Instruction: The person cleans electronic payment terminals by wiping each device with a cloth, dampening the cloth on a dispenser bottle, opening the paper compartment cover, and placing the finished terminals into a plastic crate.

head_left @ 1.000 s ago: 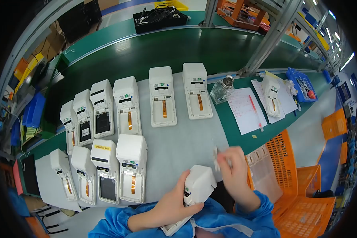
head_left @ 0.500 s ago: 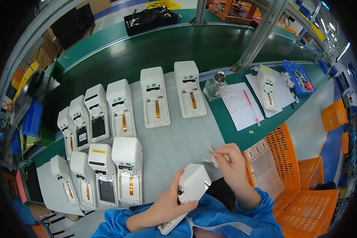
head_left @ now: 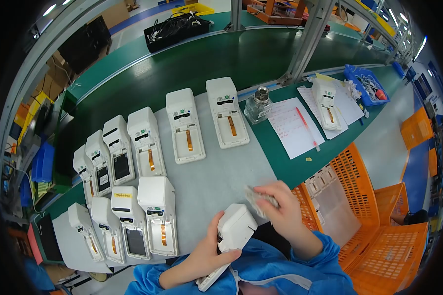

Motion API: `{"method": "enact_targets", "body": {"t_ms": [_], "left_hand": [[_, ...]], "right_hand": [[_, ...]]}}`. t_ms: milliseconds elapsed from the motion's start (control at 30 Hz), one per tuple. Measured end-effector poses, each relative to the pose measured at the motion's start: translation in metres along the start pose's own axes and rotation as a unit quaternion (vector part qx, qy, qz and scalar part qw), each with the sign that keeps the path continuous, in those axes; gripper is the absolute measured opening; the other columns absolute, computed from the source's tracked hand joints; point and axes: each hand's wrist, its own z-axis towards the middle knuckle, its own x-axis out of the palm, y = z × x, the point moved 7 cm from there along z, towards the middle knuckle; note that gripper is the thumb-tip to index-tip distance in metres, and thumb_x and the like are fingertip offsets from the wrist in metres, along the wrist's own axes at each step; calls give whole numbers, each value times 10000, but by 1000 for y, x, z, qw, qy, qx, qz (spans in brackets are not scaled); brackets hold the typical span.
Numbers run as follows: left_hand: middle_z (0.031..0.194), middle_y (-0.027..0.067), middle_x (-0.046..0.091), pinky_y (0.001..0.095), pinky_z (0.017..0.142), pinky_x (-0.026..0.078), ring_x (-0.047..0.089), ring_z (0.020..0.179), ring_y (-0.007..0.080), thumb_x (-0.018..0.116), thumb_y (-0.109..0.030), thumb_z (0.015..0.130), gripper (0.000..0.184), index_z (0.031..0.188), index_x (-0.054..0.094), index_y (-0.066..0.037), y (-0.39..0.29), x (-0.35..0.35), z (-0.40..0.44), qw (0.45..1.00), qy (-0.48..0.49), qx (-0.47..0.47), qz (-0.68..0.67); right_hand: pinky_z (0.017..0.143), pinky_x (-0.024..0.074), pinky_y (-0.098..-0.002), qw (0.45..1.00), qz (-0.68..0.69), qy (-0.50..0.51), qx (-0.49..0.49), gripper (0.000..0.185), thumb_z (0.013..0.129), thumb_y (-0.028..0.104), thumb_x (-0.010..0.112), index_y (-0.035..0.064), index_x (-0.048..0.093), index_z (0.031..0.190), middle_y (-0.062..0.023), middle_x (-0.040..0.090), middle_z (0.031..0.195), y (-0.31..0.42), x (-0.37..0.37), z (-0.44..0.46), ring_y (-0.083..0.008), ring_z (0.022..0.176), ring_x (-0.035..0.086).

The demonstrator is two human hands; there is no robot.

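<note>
My left hand [head_left: 202,260] is closed around a white handheld terminal [head_left: 237,227], tilted near my lap with its bulky end up. Beside it, my right hand [head_left: 284,211] pinches a crumpled pale cloth [head_left: 253,199], a little apart from the terminal. On the grey mat [head_left: 206,179] stand two rows of similar white terminals, among them one at the front [head_left: 156,216] and one at the back [head_left: 226,113]. Several show an orange ribbon cable in an open recess; others have a black part there. A yellow label [head_left: 122,195] marks one.
A glass bottle with a metal top [head_left: 258,104] stands by written sheets [head_left: 290,130] and a red pen [head_left: 306,125]. Another terminal [head_left: 326,105] lies on papers near a blue tray [head_left: 366,86]. Orange crates [head_left: 354,182] are at my right; a metal post [head_left: 305,44] rises behind.
The cloth in my right hand has moved left, closer to the terminal's upper end. My left hand keeps its hold. The whole view has shifted slightly.
</note>
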Motion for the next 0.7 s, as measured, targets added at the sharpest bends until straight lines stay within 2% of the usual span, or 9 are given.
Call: {"method": "enact_targets", "body": {"t_ms": [33,67,200,300,433,533,633,700], "left_hand": [[1329,285,466,370,1006,410,530,1196,362,705,-318,830,1031,1498,-23,-23,-1,1,0,1000,-1,-1,0],[1325,286,470,369,1002,415,535,1191,363,706,-322,829,1033,1498,-22,-22,-3,1,0,1000,-2,-3,0],[1301,296,489,365,972,439,560,1160,372,700,-339,832,1034,1497,-24,-18,-5,3,-1,1000,7,-23,9],[1277,300,507,365,956,451,576,1137,378,693,-355,836,1033,1496,-26,-17,-6,1,-1,1000,6,-19,15],[1253,299,524,368,953,453,584,1124,379,688,-368,838,1033,1495,-26,-15,-3,6,0,1000,3,-10,11],[1260,301,518,370,955,453,582,1128,379,687,-365,839,1033,1494,-28,-10,-3,4,-1,1000,7,-11,18],[1282,302,499,371,965,446,569,1148,375,688,-357,842,1031,1493,-31,-6,-3,0,-1,1000,8,-12,24],[1297,303,487,371,975,439,558,1164,371,689,-353,844,1030,1492,-32,-5,-3,0,0,1000,10,-8,18]], "right_hand": [[727,486,-305,1000,-16,24,12,285,870,51,635,75,657,1153,-105,586,925,9,-2,-7,-240,811,602],[695,474,-320,996,-46,43,-62,387,848,28,635,84,634,1230,-99,570,891,15,5,-19,-247,771,576],[626,430,-346,987,-78,69,-125,436,781,-19,646,26,629,1214,-109,552,870,23,12,-38,-259,710,515],[626,431,-340,982,-84,100,-139,434,774,-29,643,11,630,1205,-115,552,872,31,16,-51,-257,713,517],[691,479,-335,993,-76,56,-67,272,838,51,672,53,672,1109,-100,571,908,20,19,-29,-253,810,578],[733,493,-324,997,24,74,-4,179,871,92,668,58,674,1047,-90,592,930,11,18,-14,-246,858,599],[746,494,-316,993,28,116,10,133,883,86,648,47,666,1009,-91,611,949,2,12,-19,-247,869,608],[741,495,-323,993,36,101,41,140,877,88,654,48,662,1011,-93,620,955,2,11,-14,-253,869,611]]}}
